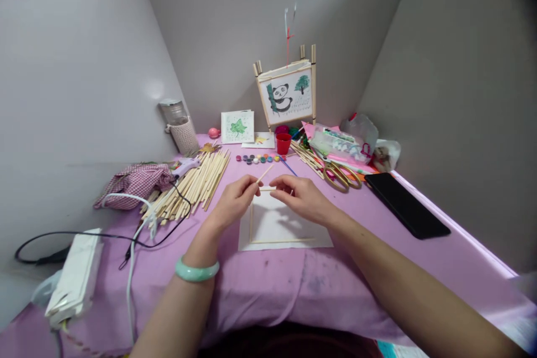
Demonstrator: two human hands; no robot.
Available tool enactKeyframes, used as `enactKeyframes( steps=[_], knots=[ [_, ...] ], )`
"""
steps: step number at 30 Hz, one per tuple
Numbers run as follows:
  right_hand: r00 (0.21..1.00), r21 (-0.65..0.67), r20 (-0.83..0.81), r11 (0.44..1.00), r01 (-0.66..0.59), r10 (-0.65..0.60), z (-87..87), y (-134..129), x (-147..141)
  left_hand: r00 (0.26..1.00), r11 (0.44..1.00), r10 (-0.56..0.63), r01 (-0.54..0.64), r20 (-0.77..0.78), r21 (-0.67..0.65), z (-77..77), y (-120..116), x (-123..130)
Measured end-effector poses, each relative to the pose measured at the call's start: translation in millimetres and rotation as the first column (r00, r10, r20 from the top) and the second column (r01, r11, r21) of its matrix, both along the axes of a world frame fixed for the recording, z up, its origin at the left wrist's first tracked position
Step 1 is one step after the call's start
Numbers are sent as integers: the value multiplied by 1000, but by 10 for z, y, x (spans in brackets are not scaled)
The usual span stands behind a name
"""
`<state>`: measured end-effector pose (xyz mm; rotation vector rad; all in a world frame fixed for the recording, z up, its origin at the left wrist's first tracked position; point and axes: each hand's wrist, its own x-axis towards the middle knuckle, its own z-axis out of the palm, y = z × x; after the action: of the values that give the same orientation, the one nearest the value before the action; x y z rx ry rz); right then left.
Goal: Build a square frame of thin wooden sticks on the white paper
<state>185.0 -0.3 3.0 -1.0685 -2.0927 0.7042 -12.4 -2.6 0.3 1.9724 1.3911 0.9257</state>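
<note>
From the head view, the left hand [235,199] and the right hand [298,197] both pinch one thin stick [265,173] just above the white paper [285,229]. The step seems to be framing the paper; next, the stick probably needs careful lowering onto its top edge.

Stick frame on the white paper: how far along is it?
Done: the white paper carries thin sticks along its left and bottom edges. In hand: left hand and right hand pinch one more thin stick over the top edge. Left: the top and right edges look bare, and the stick pile lies beside.
</note>
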Motion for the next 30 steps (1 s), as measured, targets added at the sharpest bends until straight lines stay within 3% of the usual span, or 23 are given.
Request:
enactKeyframes(
  steps=[3, 6, 18, 23, 26, 30],
  knots=[
    [975, -125, -215, 992, 23, -50, -52, 18, -53, 987, 987, -160, 161, 16, -23, 37, -65, 61],
    [926, -223, -374, 974, -32, -55, -80, 26, -94, 978, 976, -208, 209, 32, -61, 28, -81, 73],
    [715, -301, -677, 952, -53, -174, -33, 111, -12, 979, 976, -145, 165, 142, -142, -6, -32, 19],
    [615, -281, -760, 960, -19, -210, -19, 169, 50, 948, 980, -41, 100, 315, -173, -39, -4, 16],
    [586, -259, -787, 965, -30, -193, -2, 179, 69, 936, 977, 3, 72, 351, -200, -21, -15, 21],
    [613, -261, -771, 964, -54, -174, -2, 169, 51, 968, 963, -48, 110, 247, -247, 5, -61, 52]
  ],
)
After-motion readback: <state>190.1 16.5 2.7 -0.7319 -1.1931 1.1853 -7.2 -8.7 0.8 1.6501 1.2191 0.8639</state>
